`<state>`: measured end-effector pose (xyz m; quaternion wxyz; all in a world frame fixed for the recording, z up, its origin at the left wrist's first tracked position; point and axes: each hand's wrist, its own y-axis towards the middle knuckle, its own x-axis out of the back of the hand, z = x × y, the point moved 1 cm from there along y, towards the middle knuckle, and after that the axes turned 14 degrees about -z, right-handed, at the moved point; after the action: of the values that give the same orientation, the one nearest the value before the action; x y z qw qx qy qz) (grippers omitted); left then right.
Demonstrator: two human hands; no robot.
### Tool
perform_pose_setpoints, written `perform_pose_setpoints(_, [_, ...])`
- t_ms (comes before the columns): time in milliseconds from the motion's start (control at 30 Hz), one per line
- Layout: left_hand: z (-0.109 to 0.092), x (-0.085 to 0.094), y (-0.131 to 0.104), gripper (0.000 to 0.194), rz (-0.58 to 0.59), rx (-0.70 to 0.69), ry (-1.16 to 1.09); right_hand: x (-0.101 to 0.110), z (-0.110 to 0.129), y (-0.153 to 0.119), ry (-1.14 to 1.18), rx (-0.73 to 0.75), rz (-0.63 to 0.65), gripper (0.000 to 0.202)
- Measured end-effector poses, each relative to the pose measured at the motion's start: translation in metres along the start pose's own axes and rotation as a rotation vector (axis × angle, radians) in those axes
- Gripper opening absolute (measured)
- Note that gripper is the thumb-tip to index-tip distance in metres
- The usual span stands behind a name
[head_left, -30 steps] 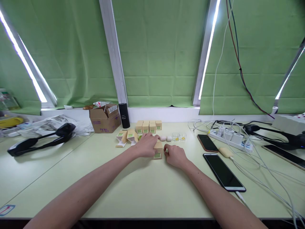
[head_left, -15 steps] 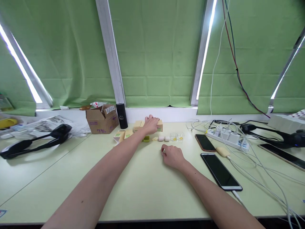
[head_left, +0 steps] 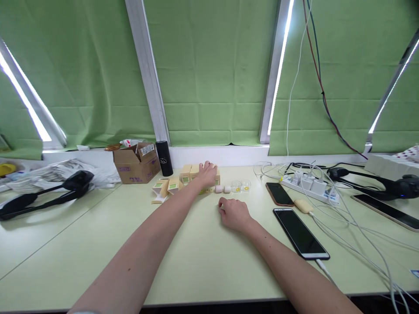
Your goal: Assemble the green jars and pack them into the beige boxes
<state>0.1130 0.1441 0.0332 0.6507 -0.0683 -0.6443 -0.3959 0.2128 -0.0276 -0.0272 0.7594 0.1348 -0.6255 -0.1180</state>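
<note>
My left hand [head_left: 207, 175] reaches forward over a row of small cream boxes [head_left: 187, 172], its fingers apart and resting on or just above them. It hides part of the row. Two more cream boxes with slanted sides, one a small box with a green label [head_left: 174, 185], stand to the left. Just right of the left hand lie two pale pink cylinders [head_left: 218, 189] and two clear round containers [head_left: 236, 186] with yellow inside. My right hand [head_left: 234, 213] rests on the table nearer to me, fingers curled in, with nothing visible in them.
A brown cardboard box [head_left: 136, 163] and a black cylinder [head_left: 164, 158] stand at the back left. On the right lie two phones, a smartphone with a white edge [head_left: 301, 233] nearer, a power strip [head_left: 310, 187] and tangled white cables. Black headsets [head_left: 78, 181] lie at both sides.
My left hand has shifted slightly and its fingers have spread over the boxes. My right hand stays in about the same place. The view has turned a little.
</note>
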Motion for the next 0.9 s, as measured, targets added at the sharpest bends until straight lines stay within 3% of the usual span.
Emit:
perform_pose_setpoints(367, [-0.042, 0.003, -0.037, 0.042, 0.018, 0.021, -0.027, -0.001, 0.003, 0.000, 0.002, 0.009, -0.011, 0.024])
perform_pose_setpoints(900, [-0.031, -0.015, -0.027, 0.052, 0.024, 0.155, -0.093, 0.001, 0.004, 0.001, -0.008, 0.002, 0.004, 0.024])
